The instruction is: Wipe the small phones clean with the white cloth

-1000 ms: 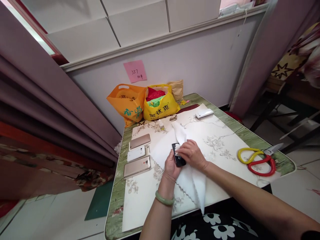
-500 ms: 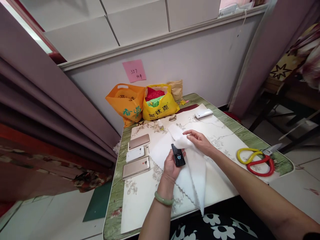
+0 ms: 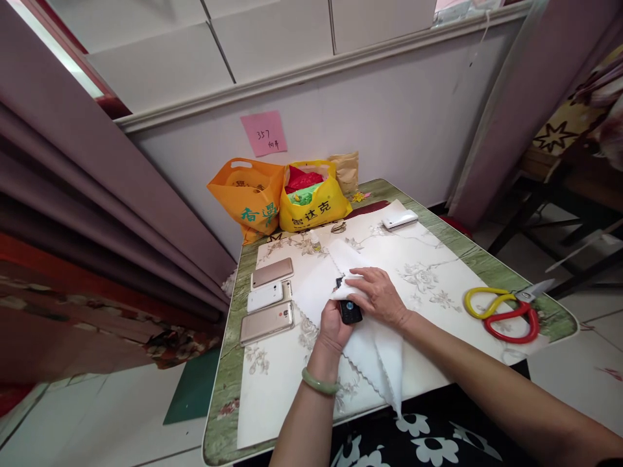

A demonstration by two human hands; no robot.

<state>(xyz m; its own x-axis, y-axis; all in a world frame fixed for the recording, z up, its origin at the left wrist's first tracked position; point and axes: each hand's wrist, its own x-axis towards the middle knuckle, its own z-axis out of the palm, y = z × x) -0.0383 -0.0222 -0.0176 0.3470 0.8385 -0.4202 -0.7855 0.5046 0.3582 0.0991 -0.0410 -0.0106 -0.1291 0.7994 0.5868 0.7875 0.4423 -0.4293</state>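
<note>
My left hand (image 3: 335, 324) is closed around a black keypad mobile phone (image 3: 351, 314), held low over the table with its lower keys showing. Across the phone's screen lies a fold of white cloth (image 3: 314, 285), which my right hand (image 3: 377, 295) grips and presses down. The cloth hides most of the phone's upper part, leaving a dark corner out. The rest of it, with a zigzag-cut edge, spreads flat beneath both hands and hangs toward the table's near edge. A green bangle (image 3: 320, 383) circles my left wrist.
Several phones, among them a gold one (image 3: 267, 324), lie at the left. Scissors with yellow and red handles (image 3: 511, 311) rest at the right. A white phone (image 3: 400, 220) lies farther back. An orange bag (image 3: 253, 201) and a yellow bag (image 3: 314, 211) stand against the wall.
My right hand has come down from above the phone and brought the cloth over its screen. The left hand still holds the phone in nearly the same place.
</note>
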